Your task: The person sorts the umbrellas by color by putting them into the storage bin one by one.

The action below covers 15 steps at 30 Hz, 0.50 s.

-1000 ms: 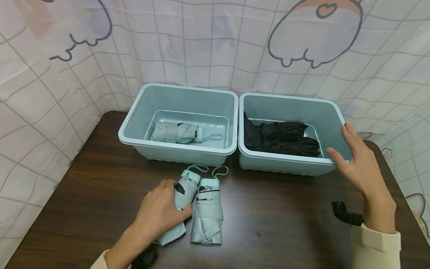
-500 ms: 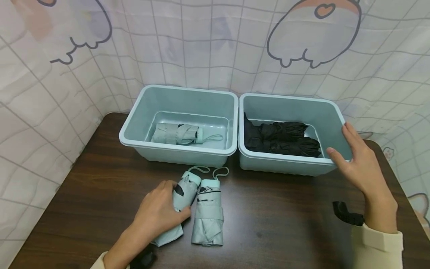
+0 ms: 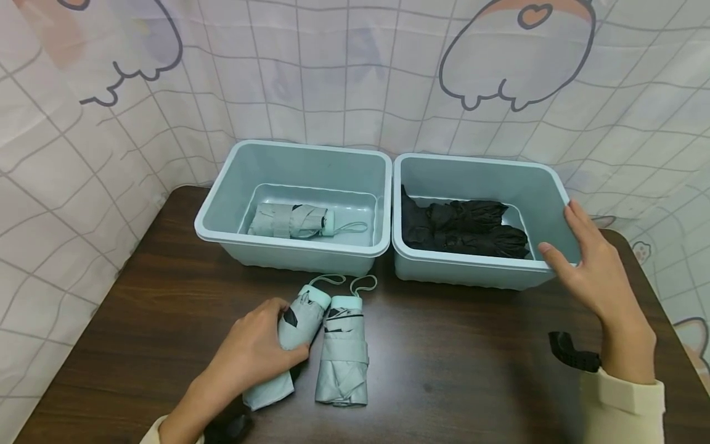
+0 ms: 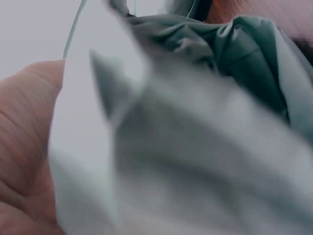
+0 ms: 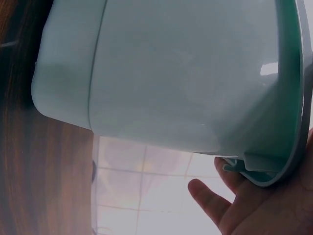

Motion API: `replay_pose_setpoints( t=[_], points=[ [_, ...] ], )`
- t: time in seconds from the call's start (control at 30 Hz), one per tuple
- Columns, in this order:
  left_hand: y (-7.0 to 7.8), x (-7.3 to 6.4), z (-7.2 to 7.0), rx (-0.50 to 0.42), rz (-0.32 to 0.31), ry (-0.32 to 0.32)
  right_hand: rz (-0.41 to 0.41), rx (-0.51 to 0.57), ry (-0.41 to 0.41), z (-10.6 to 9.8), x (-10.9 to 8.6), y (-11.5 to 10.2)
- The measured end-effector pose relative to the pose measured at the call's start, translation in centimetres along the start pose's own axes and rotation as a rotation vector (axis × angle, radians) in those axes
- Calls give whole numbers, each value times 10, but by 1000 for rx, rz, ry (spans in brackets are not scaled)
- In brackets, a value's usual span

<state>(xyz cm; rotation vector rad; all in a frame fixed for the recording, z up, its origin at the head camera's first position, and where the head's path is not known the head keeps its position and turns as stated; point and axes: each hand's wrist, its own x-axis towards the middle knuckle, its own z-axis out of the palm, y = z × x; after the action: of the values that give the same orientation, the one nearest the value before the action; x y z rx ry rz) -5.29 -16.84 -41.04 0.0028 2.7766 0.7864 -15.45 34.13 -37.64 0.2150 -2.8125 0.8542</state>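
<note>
My left hand (image 3: 257, 348) grips a folded pale green umbrella (image 3: 299, 324) on the table, its handle end and wrist loop pointing toward the bins. Pale fabric fills most of the left wrist view, where the umbrella (image 4: 195, 132) looks blurred. A second pale green umbrella (image 3: 342, 357) lies just right of it, strapped up, with its loop pointing away from me. My right hand (image 3: 596, 274) holds the near right corner of the right-hand bin (image 3: 471, 271). In the right wrist view, fingers (image 5: 210, 200) show beyond the bin's rim (image 5: 298, 122).
The left-hand bin (image 3: 294, 246) contains one pale green folded umbrella (image 3: 291, 221). Black folded umbrellas (image 3: 466, 228) lie in the right-hand bin. Both bins stand side by side at the back of the dark wooden table (image 3: 444, 357), before a grid-patterned curtain (image 3: 316, 68).
My left hand has shifted slightly left, and the near end of its umbrella has swung left, away from the neighbouring umbrella. The right hand stays on its bin.
</note>
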Motion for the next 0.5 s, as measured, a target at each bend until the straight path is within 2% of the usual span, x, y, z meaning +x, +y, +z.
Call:
replay_pose_setpoints(
  t=[0.3, 0.5],
  points=[
    [-6, 0, -8, -38, -4, -36, 12, 3, -18, 2, 2, -1],
    [-9, 0, -7, -73, 33, -63, 23, -15, -28, -2, 1, 1]
  ],
)
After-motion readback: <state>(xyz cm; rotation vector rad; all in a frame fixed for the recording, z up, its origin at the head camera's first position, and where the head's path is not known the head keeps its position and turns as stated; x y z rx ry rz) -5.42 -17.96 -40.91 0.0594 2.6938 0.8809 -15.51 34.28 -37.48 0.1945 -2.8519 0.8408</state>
